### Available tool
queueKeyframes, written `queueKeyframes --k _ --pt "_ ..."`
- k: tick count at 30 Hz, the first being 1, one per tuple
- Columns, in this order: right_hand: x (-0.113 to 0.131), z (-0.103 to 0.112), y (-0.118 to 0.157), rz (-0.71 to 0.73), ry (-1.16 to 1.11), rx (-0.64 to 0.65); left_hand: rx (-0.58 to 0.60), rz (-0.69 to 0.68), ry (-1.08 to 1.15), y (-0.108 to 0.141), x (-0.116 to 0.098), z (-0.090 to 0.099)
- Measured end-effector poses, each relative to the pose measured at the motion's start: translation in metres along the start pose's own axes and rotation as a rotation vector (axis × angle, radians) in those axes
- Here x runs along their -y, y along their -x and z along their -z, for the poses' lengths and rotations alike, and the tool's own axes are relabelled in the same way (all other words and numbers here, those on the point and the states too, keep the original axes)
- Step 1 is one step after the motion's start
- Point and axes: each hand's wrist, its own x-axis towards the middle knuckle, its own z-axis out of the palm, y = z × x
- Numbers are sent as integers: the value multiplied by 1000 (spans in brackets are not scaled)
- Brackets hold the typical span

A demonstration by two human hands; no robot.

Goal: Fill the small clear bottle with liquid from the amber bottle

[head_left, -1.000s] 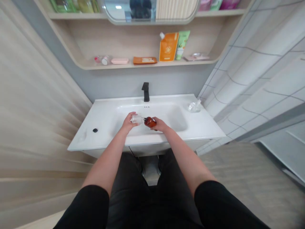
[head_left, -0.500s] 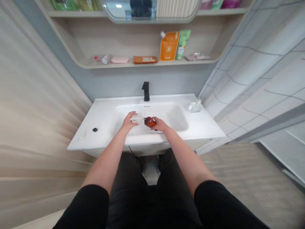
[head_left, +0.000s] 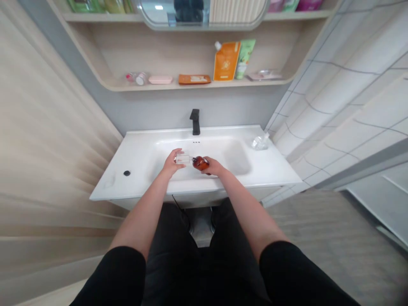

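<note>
On the white surface [head_left: 276,164] I see a black cap [head_left: 126,173] at the left and a crumpled clear plastic thing [head_left: 260,142] near the right end, beside the basin [head_left: 219,148]

Behind: grey wall [head_left: 153,112] | left: pale curtain [head_left: 47,140] | right: white tiles [head_left: 338,106], dark grout | below: greyish wood-look floor [head_left: 306,229] | I see a mirror [head_left: 236,12] above

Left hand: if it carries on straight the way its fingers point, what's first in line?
Probably the brown bottle in the right hand, since the left hand points roughly at it; depth is unclear from one view.
</note>
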Motion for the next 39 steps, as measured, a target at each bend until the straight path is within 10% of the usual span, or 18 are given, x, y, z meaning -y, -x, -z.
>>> queueKeyframes --k 39 --pt "7 1 4 -26 72 5 5 0 -79 1 -6 0"
